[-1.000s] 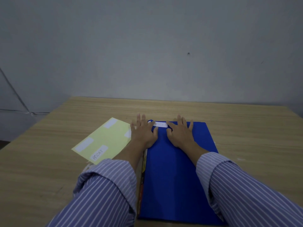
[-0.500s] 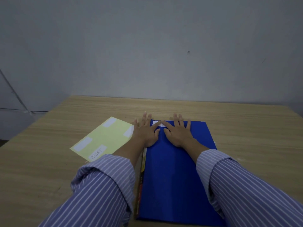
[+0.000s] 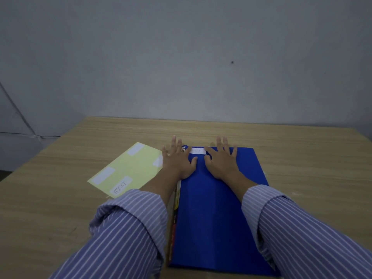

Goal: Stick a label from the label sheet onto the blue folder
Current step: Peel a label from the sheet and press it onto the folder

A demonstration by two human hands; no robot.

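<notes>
Two flat hands, fingers (image 3: 221,142) spread, flanking white rectangular label (image 3: 198,151) on glossy blue folder (image 3: 215,214).

One white label (image 3: 121,187) on the yellow label sheet (image 3: 128,170), to the left of the left hand (image 3: 177,161), carried the handwritten word "ASSET". A white label (image 3: 197,151) on the blue folder (image 3: 217,214), between the fingertips of both hands, had faint writing that could not be read with certainty. The printing on the folder's yellow spine strip (image 3: 176,200) was too small to read.
</notes>
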